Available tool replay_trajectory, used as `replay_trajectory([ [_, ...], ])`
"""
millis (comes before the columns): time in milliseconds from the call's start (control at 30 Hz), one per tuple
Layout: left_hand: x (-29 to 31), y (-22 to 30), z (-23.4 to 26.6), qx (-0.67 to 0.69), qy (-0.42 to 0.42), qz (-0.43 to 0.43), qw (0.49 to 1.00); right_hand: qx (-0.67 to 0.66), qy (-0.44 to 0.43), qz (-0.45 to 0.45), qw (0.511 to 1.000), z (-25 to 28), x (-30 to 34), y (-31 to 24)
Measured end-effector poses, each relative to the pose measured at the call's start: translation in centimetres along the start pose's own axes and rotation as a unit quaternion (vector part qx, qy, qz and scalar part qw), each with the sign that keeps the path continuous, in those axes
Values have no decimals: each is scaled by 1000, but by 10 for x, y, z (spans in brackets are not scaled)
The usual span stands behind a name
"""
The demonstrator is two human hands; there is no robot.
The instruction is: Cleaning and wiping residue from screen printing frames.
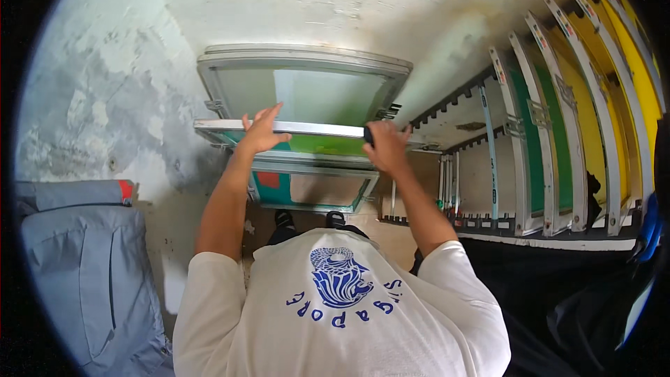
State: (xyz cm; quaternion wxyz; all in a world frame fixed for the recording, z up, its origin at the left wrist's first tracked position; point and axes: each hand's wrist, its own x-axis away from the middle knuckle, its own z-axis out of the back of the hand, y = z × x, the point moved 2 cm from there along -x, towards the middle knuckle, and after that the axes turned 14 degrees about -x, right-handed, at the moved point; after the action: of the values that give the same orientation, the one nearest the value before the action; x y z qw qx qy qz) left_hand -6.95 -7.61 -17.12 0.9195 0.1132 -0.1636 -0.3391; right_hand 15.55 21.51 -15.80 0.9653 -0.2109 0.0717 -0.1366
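Note:
A silver-framed screen [317, 128] stands on edge in front of me, its mesh green below the top bar. My left hand [259, 132] lies over the left part of that bar, thumb on the near side and other fingers spread past it. At the bar's right end my right hand [386, 146] grips the frame. A small black piece [368, 137] shows beside the right hand's fingers; I cannot tell what it is. Behind leans a larger framed screen [305, 51] against the wall. Closer to my feet is another framed screen [317, 168] with green, red and tan areas.
On the right, a black notched rack [488, 223] holds several upright metal-framed screens [574, 56] with green and yellow mesh. A grey garment [91, 265] hangs at the left wall. Black cloth [551, 300] lies at the lower right, near a blue-handled tool [650, 227].

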Motion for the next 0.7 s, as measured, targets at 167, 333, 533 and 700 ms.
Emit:
replay_trajectory([
  [167, 3, -27, 10, -92, 12, 16, 996, 20, 85, -45, 995, 18, 31, 82],
  [333, 0, -61, 20, -143, 18, 21, 989, -223, 111, -31, 968, 4, 13, 73],
  [533, 2, -79, 26, -171, 33, 31, 984, -290, 137, -27, 947, -13, 2, 65],
  [700, 6, -84, 26, -172, 27, 35, 984, -136, 110, -83, 981, -17, 3, 41],
])
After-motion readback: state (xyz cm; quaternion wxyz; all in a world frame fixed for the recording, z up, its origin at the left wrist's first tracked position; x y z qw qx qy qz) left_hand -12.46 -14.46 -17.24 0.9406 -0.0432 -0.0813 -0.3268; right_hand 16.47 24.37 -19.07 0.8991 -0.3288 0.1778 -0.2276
